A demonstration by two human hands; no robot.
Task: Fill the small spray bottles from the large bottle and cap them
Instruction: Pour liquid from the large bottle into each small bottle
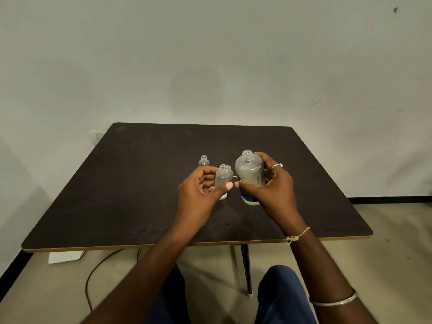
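Nearest, below the front edge of the dark brown square table [112,202] with its pale wooden rim, sit two knees in blue trousers [280,298]. A black metal table leg [246,267] drops between them to the beige floor [378,265]. Under the table's front left corner lie a flat white box [66,256] and a dark cable [93,275] that curls across the floor.

Both bare forearms reach over the front edge. The right one wears a silver bangle [333,300] and a yellow thread [297,235] at the wrist.

Over the table's middle, the left hand [199,191] curls its fingers and thumb round a small clear plastic bottle [222,180], uncapped and upright. Just beside it, the right hand [272,189], with a silver ring [277,165] on one finger, grasps the large cloudy plastic bottle with a blue label [249,176], also open-necked and tilted slightly leftward; whether its base touches the tabletop I cannot tell. The two thumbs almost meet.

Further back on the matt, faintly scuffed tabletop stands a second small clear uncapped bottle [204,160], apart from both hands.

Beyond the table's far edge rises a plain pale grey-green wall [210,61] with a few dark marks, a wall socket [98,135] by the far left corner, and a black skirting strip [388,199] to the right.
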